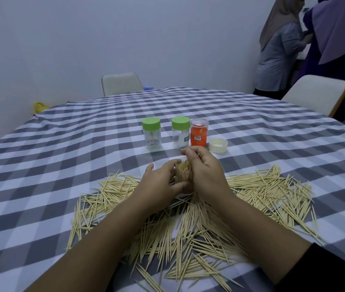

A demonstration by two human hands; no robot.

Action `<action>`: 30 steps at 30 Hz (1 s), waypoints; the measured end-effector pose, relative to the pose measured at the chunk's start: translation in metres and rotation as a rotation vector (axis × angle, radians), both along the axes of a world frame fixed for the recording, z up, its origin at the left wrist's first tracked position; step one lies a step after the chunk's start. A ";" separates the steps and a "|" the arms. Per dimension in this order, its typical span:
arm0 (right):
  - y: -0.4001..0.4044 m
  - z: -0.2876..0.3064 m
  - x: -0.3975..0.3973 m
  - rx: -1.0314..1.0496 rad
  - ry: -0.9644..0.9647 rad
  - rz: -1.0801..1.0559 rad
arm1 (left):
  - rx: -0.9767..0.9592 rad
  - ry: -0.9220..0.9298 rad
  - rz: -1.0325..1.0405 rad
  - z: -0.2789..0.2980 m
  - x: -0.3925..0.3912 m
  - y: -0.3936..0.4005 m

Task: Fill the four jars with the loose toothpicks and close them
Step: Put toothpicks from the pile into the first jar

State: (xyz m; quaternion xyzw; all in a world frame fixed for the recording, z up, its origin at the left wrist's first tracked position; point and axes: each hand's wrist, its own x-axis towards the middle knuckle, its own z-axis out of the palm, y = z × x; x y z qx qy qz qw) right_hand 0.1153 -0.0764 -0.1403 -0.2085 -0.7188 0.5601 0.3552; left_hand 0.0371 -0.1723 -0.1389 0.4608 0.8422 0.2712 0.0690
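Observation:
A clear open jar (183,173), packed with toothpicks, stands on the checked tablecloth between my hands. My left hand (159,182) grips its left side. My right hand (203,167) curls over the jar's mouth with fingers pinched on a few toothpicks. Loose toothpicks (188,224) lie spread in a wide heap in front of and beside the jar. Behind stand two clear jars with green lids, one at the left (151,133) and one at the middle (180,131), and an orange jar (199,132) with a clear cap. A cream lid (218,145) lies upturned to the right.
The table (62,144) has a grey and white checked cloth. Two pale chairs stand at the far side, one at the middle (122,83) and one at the right (315,93). Two people (315,39) stand at the back right. A yellow object (39,106) sits by the left wall.

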 end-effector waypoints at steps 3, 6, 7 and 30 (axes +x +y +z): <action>0.005 0.004 0.001 -0.035 -0.109 0.027 | -0.004 -0.006 0.004 0.004 0.003 -0.001; 0.011 0.005 0.003 -0.061 -0.165 0.094 | -0.003 -0.026 -0.001 0.005 0.004 -0.002; 0.013 0.005 0.004 -0.055 -0.175 0.110 | -0.003 -0.029 -0.004 0.005 0.004 -0.002; 0.014 -0.003 0.008 0.507 -0.273 0.161 | 0.104 -0.101 -0.064 -0.009 -0.006 0.001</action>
